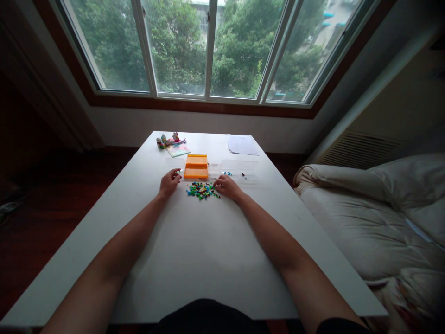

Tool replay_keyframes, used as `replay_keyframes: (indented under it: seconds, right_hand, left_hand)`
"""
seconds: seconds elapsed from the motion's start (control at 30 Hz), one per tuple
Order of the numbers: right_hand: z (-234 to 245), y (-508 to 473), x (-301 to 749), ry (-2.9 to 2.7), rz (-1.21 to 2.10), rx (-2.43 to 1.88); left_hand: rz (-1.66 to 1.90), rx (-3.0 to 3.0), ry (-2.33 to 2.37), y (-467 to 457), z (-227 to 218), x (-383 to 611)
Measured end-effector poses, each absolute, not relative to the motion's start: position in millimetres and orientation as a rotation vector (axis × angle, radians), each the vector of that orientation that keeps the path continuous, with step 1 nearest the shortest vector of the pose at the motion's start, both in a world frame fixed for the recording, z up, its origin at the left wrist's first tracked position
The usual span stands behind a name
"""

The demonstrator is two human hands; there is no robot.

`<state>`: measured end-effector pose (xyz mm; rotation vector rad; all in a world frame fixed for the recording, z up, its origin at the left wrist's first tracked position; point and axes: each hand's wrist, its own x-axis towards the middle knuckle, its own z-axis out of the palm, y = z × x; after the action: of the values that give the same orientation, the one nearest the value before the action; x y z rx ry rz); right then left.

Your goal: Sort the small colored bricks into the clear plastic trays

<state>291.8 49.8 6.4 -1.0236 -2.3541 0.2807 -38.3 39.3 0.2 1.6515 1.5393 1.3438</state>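
Bricks (200, 191), tiny and mostly green, blue, yellow and dark, lie in a loose pile on the white surface (205, 250), just in front of an orange tray (196, 173). The right hand (227, 186) is at the pile's right edge, palm down, its fingertips at the outermost pieces. Its grip is bent inward; whether a brick is pinched in it, I cannot tell. The left hand (169, 182) is left of the pile, beside the tray's near left corner, fingers curled and thumb close to them. I cannot tell whether that grip holds a piece either.

To the right of the orange tray, beyond the right hand, is a clear plastic tray (239, 165). A few blue pieces (227, 173) lie toward its left, and a small dark piece (243, 175) farther right. At the far left of the surface, colourful toy figures (162, 141) stand by a pastel booklet (179, 149); sheets of paper (242, 144) lie at the far right. A window (181, 46) rises behind, and a pale sofa (361, 218) is on the right.
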Motion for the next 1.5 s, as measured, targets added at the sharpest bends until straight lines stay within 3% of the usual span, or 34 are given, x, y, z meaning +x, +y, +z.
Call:
replay_keyframes:
  seconds: [0.2, 0.7, 1.2, 1.5]
  right_hand:
    - [3, 49, 287, -2.299, 0.235, -1.053]
    - [4, 70, 315, -1.564, 0.273, -1.371]
    - [20, 62, 318, -2.199, 0.273, -1.434]
    - [21, 51, 313, -2.334, 0.438, -1.420]
  left_hand:
    - [1.314, 1.678, 1.537, 40, -1, -38]
    - [1.135, 1.877, 1.542, 38, -3, -36]
    - [0.967, 2.093, 1.508, 25, 12, -22]
    - [0.948, 2.111, 1.529, 26, 8, -23]
